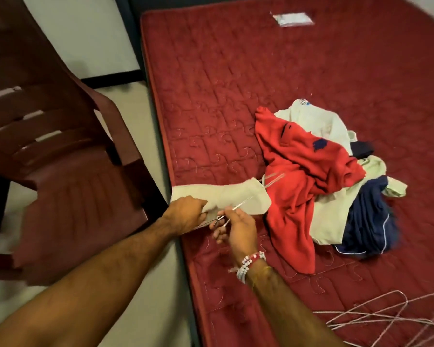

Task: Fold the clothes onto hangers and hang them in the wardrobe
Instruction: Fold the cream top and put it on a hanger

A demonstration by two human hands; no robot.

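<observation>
You're mid-step getting the cream garment (226,196) onto a wire hanger (242,203) at the mattress (236,83) edge, lower centre of frame. Your left hand (186,214) clutches the cloth and your right hand (238,229) pinches the hanger's hook. Next, I'd guess: straighten it, lift by the hook.

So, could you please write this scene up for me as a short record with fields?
surface: red mattress
left hand: grips the folded beige garment at the mattress edge
right hand: pinches the hook end of the wire hanger at that garment
pile: red shirt, navy shorts, pale clothes, heaped together
spare hangers: loose on the mattress
beside bed: maroon plastic chair
</observation>
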